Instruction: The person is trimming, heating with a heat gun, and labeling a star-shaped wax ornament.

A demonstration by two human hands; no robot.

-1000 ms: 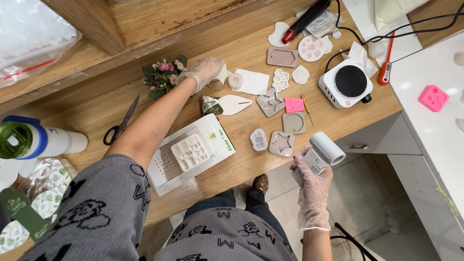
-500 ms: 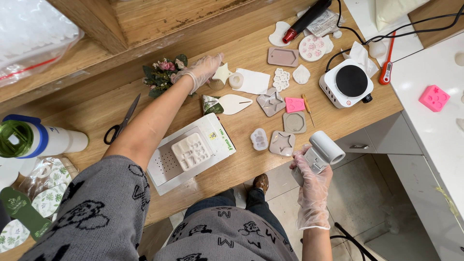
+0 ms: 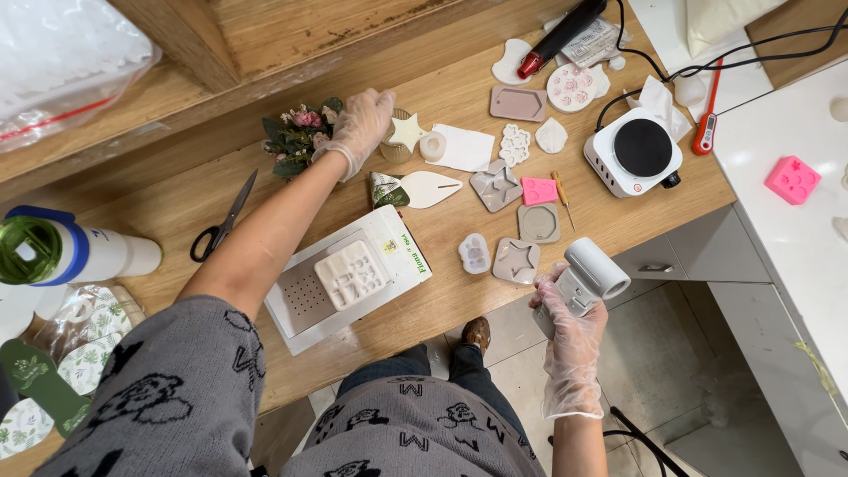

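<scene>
— What's the left hand (image 3: 360,124) on?

— Gloved, reached across the wooden bench (image 3: 159,216), fingers curled over a small round tub w/ a cream star piece (image 3: 405,132) on top, just beside the little flower bunch (image 3: 296,140). Can't tell if it's gripping or only touching.

— And the right hand (image 3: 570,331)?

— Also gloved, wrapped round a white handheld device (image 3: 586,276) off the bench's front edge — near the star mould (image 3: 516,260).

— Anything else close?

— Scale w/ a white mould (image 3: 352,274) under the left forearm; scissors (image 3: 223,221) further left.
</scene>
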